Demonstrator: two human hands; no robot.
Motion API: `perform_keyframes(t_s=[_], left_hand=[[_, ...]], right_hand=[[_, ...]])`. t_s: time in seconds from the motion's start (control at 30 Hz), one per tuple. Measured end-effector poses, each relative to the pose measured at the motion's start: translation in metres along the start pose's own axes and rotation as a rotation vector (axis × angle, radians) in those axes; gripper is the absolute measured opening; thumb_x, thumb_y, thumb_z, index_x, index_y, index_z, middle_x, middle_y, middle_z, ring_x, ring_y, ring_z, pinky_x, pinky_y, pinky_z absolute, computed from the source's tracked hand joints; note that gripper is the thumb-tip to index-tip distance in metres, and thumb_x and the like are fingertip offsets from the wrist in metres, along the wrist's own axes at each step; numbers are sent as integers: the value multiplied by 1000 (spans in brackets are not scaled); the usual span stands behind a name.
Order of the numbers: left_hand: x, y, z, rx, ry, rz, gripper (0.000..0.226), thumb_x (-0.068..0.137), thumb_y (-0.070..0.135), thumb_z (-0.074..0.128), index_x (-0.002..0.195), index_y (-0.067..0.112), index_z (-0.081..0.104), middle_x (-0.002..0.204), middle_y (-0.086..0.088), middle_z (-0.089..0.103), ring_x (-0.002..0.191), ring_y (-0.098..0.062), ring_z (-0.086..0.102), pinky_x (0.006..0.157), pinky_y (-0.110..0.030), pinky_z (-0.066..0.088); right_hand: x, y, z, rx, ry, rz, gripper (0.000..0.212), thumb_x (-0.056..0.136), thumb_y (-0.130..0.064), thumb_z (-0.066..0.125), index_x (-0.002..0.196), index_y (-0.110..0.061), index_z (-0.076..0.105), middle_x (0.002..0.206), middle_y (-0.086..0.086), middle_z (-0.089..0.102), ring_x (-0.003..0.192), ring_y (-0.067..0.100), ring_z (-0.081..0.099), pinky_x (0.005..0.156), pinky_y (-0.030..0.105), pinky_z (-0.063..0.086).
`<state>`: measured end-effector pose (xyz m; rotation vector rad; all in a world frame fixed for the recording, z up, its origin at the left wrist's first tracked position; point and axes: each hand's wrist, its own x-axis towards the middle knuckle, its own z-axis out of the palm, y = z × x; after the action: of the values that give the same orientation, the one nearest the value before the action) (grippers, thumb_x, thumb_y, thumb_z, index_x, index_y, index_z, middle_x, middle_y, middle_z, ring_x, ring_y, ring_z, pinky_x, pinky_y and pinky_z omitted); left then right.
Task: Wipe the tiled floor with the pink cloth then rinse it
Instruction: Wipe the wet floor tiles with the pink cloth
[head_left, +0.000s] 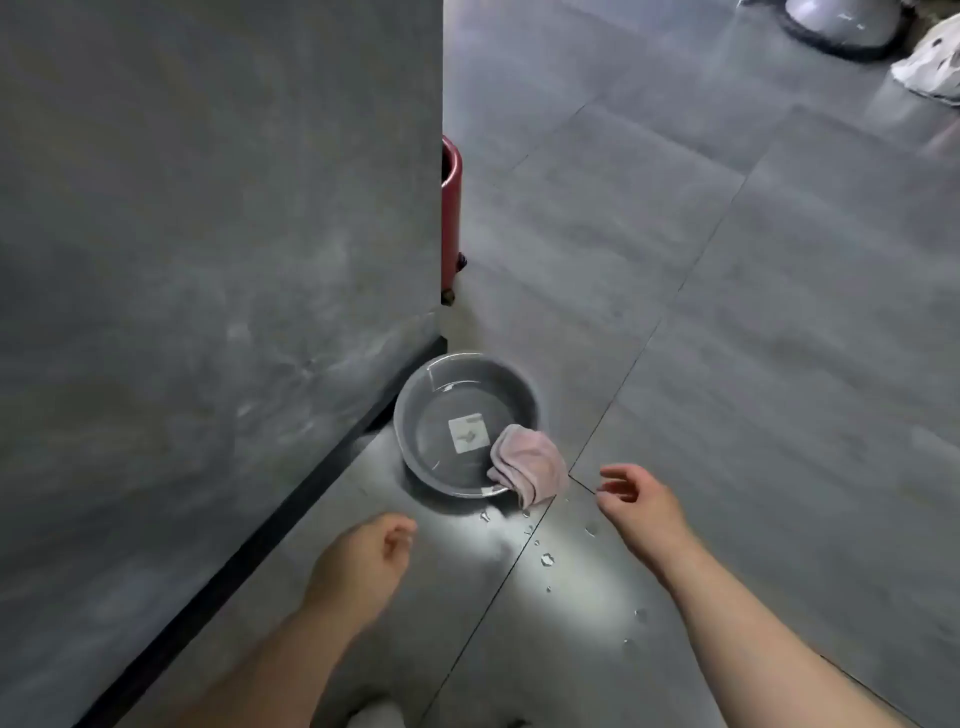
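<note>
An indoor room, likely in a home: large grey tiles (727, 312) cover the floor, and a grey panel (208, 234) with a dark plinth (260, 525) stands on the left. A basin (467, 370) of water sits on the floor, a red wheeled bin (451, 218) shows behind the panel's corner, and a white bag (930, 62) lies far off.

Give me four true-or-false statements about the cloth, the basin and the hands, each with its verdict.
1. The pink cloth hangs over the rim of the grey basin. True.
2. The right hand grips the cloth. False: it holds nothing and is apart from the cloth.
3. The left hand holds nothing. True.
4. The tiled floor by the basin is dry. False: water drops lie on it.
</note>
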<state>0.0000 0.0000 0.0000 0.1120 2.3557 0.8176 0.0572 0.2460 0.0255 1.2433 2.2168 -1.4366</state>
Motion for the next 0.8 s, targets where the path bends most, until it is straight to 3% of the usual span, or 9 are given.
perform_keyframes(t_s=[0.07, 0.13, 0.2, 0.3, 0.4, 0.47, 0.57, 0.7, 0.8], left_hand=[[49, -15, 37, 11, 26, 88, 28, 91, 22, 44, 114, 15, 60, 106, -1, 61, 102, -19, 59, 80, -20, 39], [100, -30, 71, 49, 109, 245, 50, 82, 41, 35, 113, 13, 62, 113, -1, 61, 108, -20, 58, 86, -19, 39], [151, -54, 110, 164, 134, 390, 70, 70, 52, 24, 118, 14, 59, 123, -4, 60, 118, -21, 54, 102, -26, 36], [213, -92, 152, 482, 158, 538, 61, 84, 53, 22, 128, 18, 44, 128, -6, 59, 127, -18, 38, 113, -23, 10], [240, -109, 173, 576, 88, 557, 54, 93, 49, 5, 121, 22, 43, 117, -3, 67, 117, -13, 38, 111, -24, 1], [248, -115, 175, 638, 71, 581, 55, 93, 49, 4, 119, 23, 45, 118, 0, 67, 117, -13, 38, 110, -28, 3], [250, -117, 172, 717, 56, 584, 59, 92, 53, 3, 120, 24, 45, 123, 0, 63, 119, -14, 37, 107, -31, 5], [250, -118, 174, 720, 38, 556, 62, 90, 57, 3, 123, 25, 44, 127, -3, 61, 120, -16, 36, 108, -32, 5], [250, -118, 172, 720, 33, 565, 63, 89, 60, 4, 125, 25, 43, 128, -1, 60, 120, -15, 36, 107, -32, 4]], right_hand=[[49, 29, 27, 4, 15, -23, 34, 88, -3, 54, 122, -3, 52, 113, 14, 55, 90, 18, 47, 63, 15, 41], [102, 56, 54, 32, 9, -3, 41, 89, -8, 56, 128, -7, 48, 129, 13, 50, 97, 17, 45, 81, 21, 36], [149, 87, 77, 70, 9, 0, 49, 89, -13, 58, 135, -12, 41, 139, 11, 43, 110, 20, 45, 89, 23, 33], [208, 119, 100, 123, 6, -12, 64, 89, -18, 60, 144, -15, 27, 151, 8, 28, 136, 21, 31, 105, 28, 28], [247, 138, 117, 225, -83, 33, 62, 88, -18, 60, 142, -11, 30, 142, 9, 41, 124, 20, 44, 93, 21, 38], [259, 141, 122, 278, -144, 66, 49, 86, -19, 64, 129, -5, 46, 113, 7, 60, 93, 16, 57, 67, 10, 46], [262, 134, 122, 136, -114, 74, 31, 79, -26, 71, 99, -6, 57, 73, 0, 57, 63, 12, 52, 42, 12, 43], [268, 104, 119, -580, 18, -23, 27, 77, -40, 66, 76, -16, 52, 74, 2, 56, 79, 25, 60, 63, 26, 41], [266, 88, 122, -742, 8, -35, 33, 77, -47, 64, 75, -18, 49, 87, 3, 58, 89, 26, 59, 68, 25, 37]])
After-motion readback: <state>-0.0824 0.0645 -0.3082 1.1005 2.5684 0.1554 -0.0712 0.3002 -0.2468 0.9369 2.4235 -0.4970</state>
